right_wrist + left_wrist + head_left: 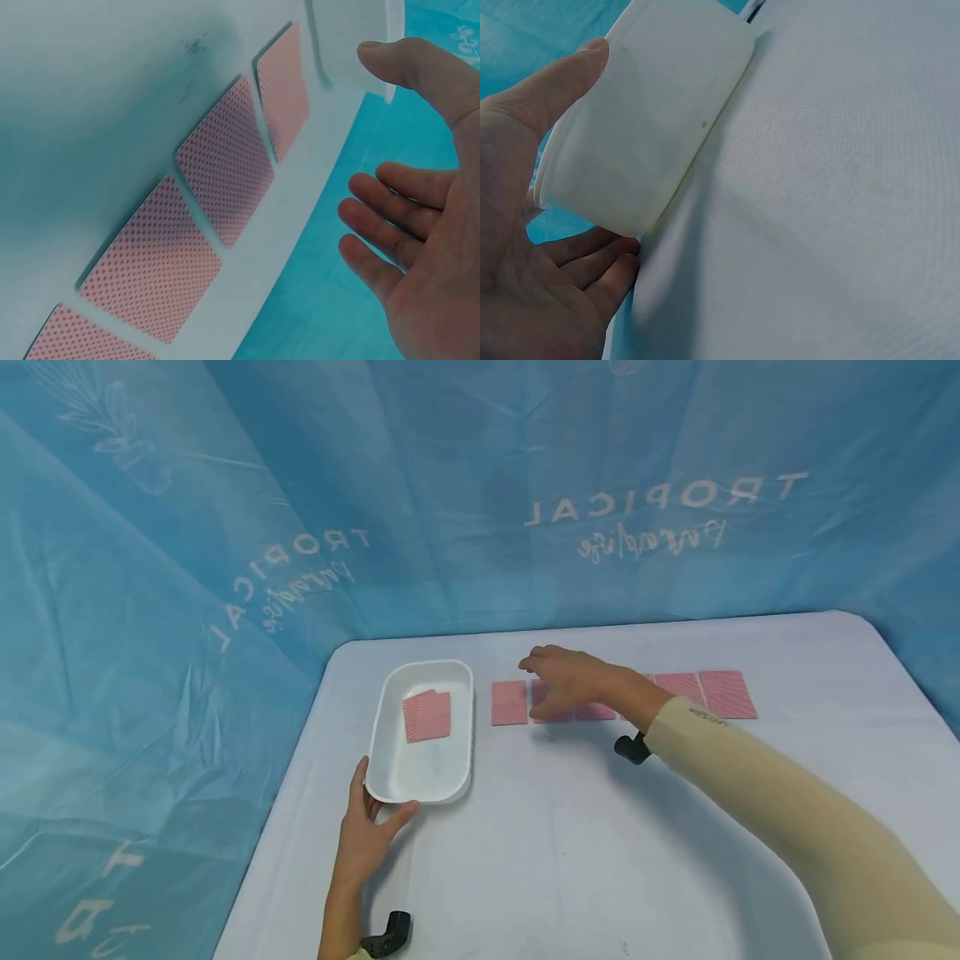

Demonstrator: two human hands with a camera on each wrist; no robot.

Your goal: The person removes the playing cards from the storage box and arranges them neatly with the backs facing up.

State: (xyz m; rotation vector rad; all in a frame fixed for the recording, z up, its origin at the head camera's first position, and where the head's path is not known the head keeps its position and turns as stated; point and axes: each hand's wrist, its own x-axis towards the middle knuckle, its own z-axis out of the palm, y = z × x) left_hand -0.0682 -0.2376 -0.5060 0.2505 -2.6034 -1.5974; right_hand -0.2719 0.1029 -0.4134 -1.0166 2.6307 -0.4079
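Observation:
A white plastic tray (420,774) stands at the left of the table, with a few red-backed playing cards (428,718) overlapping inside it. My left hand (365,839) holds the tray's near left corner, thumb at the near rim and fingers round the left side. To the tray's right runs a row of several face-down playing cards (509,703), set almost edge to edge. Over the left part of this row reaches my right hand (573,681), thumb and fingers spread apart and nothing between them. In the right wrist view its fingers (375,217) hover apart from the cards (225,161).
A white cloth (517,843) covers the table. Blue printed sheeting (465,527) hangs behind the far edge and along the left side. The right forearm's beige sleeve (780,802) crosses over the table's right side and hides part of the card row.

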